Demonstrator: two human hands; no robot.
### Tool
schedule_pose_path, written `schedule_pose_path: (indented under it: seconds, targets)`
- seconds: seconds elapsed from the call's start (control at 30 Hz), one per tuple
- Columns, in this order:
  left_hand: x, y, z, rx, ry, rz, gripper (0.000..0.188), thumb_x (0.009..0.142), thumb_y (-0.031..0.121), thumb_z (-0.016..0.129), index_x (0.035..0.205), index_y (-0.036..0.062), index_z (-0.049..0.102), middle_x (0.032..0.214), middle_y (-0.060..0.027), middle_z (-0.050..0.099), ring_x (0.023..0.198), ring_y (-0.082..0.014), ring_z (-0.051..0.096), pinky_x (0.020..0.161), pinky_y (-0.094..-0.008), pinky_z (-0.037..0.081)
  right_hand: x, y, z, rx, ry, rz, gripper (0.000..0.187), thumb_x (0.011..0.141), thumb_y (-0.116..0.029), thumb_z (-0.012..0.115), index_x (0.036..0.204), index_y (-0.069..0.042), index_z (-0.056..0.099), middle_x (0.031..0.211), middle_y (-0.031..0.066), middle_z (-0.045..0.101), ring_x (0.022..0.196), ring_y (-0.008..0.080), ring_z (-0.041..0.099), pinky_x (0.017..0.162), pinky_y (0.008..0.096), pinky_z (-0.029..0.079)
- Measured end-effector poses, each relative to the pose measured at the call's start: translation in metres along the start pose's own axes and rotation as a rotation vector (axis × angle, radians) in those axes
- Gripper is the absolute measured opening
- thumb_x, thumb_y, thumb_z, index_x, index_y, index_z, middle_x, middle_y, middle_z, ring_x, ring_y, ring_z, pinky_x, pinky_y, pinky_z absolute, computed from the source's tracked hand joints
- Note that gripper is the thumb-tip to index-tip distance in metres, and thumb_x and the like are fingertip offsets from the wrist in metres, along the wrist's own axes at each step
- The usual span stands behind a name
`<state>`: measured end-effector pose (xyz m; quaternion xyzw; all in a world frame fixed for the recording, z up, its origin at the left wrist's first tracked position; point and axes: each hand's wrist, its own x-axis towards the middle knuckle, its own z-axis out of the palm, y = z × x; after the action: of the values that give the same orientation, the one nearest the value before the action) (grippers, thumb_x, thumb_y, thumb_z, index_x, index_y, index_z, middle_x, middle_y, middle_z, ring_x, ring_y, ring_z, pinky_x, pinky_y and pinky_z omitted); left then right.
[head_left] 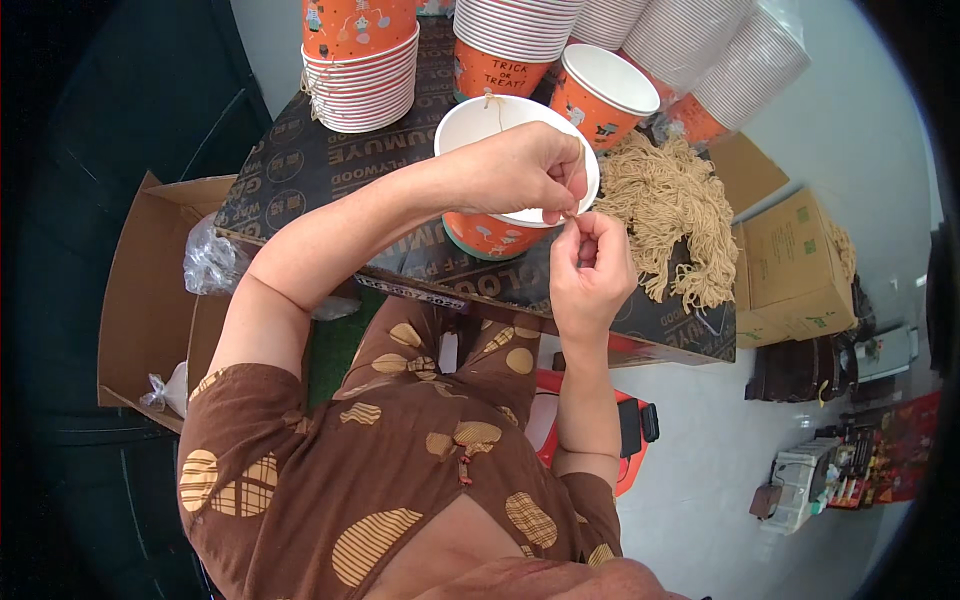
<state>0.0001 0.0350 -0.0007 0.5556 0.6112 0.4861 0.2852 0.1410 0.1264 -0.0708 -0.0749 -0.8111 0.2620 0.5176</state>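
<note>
An orange paper bucket [492, 232] with a white inside stands on the dark table in front of me. A thin tan string [497, 112] shows at its far rim and hangs inside. My left hand [540, 165] reaches across the bucket's mouth, fingers pinched at the near right rim. Just below it, my right hand [592, 268] is closed too, thumb and forefinger meeting the left fingertips at the rim. Between the fingertips a bit of string shows; its exact course there is mostly hidden. A heap of tan strings [665, 215] lies right of the bucket.
Stacked orange buckets [358, 95] stand at the back left, another stack [500, 70] behind the bucket. A tilted bucket [605, 90] and wrapped stacks [745, 75] are at the back right. Cardboard boxes [795, 270] flank the dark printed table [300, 190]. A red stool [545, 410] is below.
</note>
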Motion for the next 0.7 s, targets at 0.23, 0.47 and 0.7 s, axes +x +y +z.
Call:
schedule_pose_path:
  seconds: [0.23, 0.47, 0.7]
  targets:
    - [-0.0023, 0.0013, -0.0005, 0.030, -0.011, 0.029, 0.007, 0.080, -0.002, 0.066, 0.087, -0.0030, 0.063, 0.077, -0.0022, 0.063, 0.071, -0.0075, 0.058, 0.066, -0.0229, 0.048, 0.0014, 0.0026, 0.0014, -0.010, 0.004, -0.049, 0.017, 0.076, 0.007, 0.067, 0.085, -0.002, 0.057, 0.072, 0.0080, 0.054, 0.058, 0.0230, 0.051, 0.054, 0.0354, 0.041]
    - [-0.0029, 0.0034, 0.0001, 0.115, -0.014, 0.012, 0.008, 0.081, -0.001, 0.068, 0.087, -0.0016, 0.063, 0.077, 0.0009, 0.060, 0.071, -0.0056, 0.054, 0.064, -0.0222, 0.046, 0.0015, 0.0078, 0.0025, 0.011, 0.014, -0.058, 0.017, 0.076, 0.007, 0.068, 0.086, -0.002, 0.057, 0.072, 0.0075, 0.054, 0.057, 0.0214, 0.051, 0.053, 0.0343, 0.041]
    - [-0.0024, 0.0001, 0.0018, 0.061, 0.024, 0.016, 0.011, 0.081, -0.002, 0.067, 0.091, -0.0022, 0.062, 0.075, 0.0006, 0.059, 0.070, -0.0062, 0.055, 0.064, -0.0221, 0.046, -0.0042, 0.0046, 0.0075, 0.148, 0.053, 0.041, 0.019, 0.080, 0.007, 0.067, 0.097, 0.001, 0.060, 0.073, 0.0052, 0.057, 0.056, 0.0129, 0.051, 0.050, 0.0273, 0.042]
